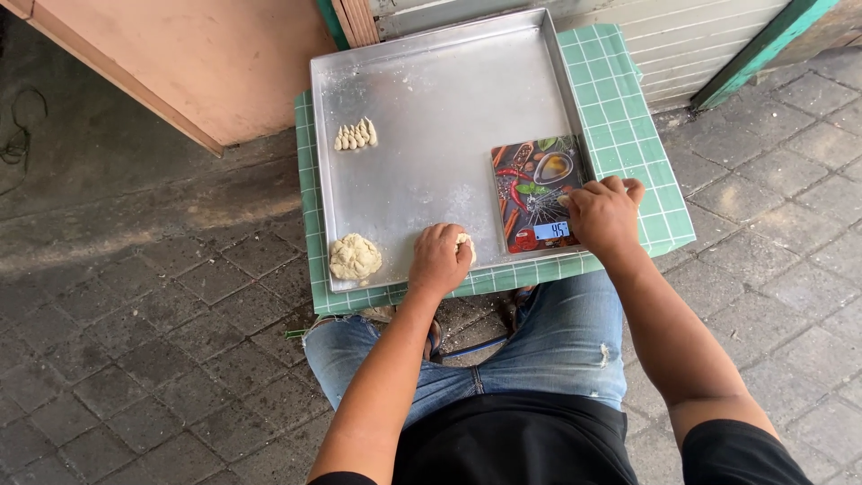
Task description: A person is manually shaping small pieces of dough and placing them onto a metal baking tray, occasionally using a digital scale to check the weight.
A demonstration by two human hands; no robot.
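A large square metal tray lies on a small table with a green checked cloth. My left hand rests on the tray's near edge, closed over a small piece of pale dough. My right hand rests on the right edge of a flat kitchen scale with a colourful picture top and a lit display; its fingers are curled and I cannot tell whether they hold anything. A rough lump of dough sits at the tray's near left corner. A short row of small shaped dough pieces lies at the tray's left.
The table stands on grey paving stones. A pale pink board leans at the back left, and a white slatted wall with a green frame is at the back right. My knees in blue jeans are under the table's near edge.
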